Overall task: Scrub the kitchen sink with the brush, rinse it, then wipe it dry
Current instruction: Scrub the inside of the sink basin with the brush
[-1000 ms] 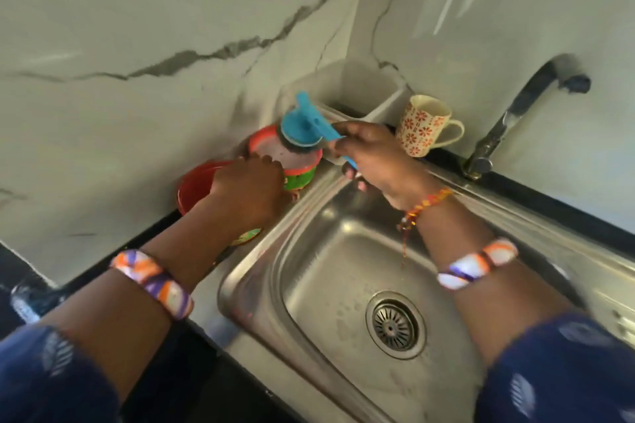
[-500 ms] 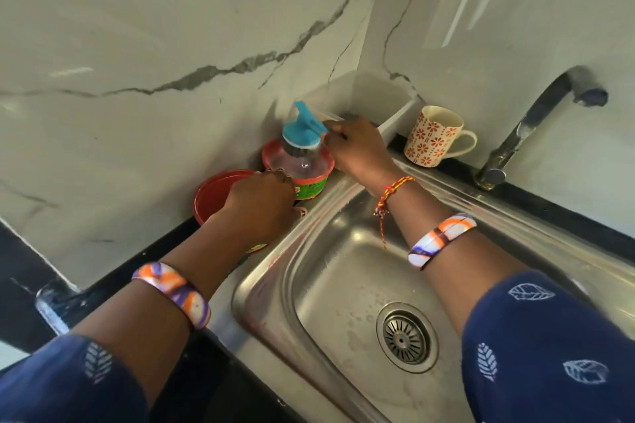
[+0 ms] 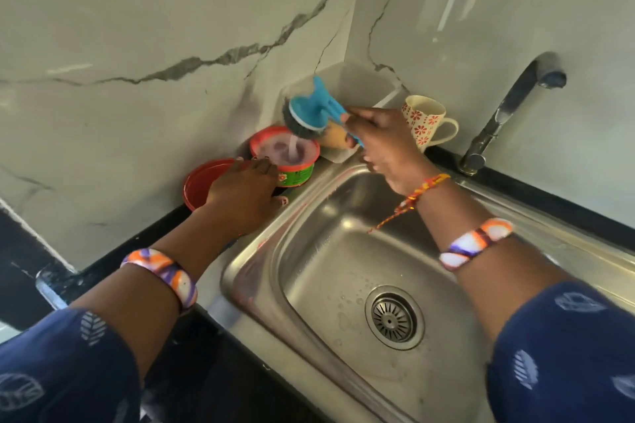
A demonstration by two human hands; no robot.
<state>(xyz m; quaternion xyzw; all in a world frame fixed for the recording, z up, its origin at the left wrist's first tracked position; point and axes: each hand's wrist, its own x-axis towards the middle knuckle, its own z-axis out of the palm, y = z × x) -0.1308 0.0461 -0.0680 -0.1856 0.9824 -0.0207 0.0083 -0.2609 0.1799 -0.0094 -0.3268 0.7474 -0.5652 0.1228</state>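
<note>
My right hand [image 3: 385, 144] grips the blue handle of a round scrub brush [image 3: 305, 113] with dark bristles, held tilted just above an open tub of pinkish dish soap [image 3: 287, 156]. A strand of soap stretches from the bristles down to the tub. My left hand [image 3: 240, 192] holds the tub's green side and steadies it on the counter. The steel sink [image 3: 343, 251] lies below and right, with its drain [image 3: 391, 318] and a few water drops.
A red lid [image 3: 202, 178] lies behind my left hand. A translucent plastic container [image 3: 360, 86] stands in the wall corner, a flowered mug [image 3: 426, 120] beside it. The tap [image 3: 508, 106] rises at the back right. Black counter edges the sink.
The brush has lifted off the soap tub and tilted, trailing soap. My right hand has moved up and right with it. My left hand stays on the tub.
</note>
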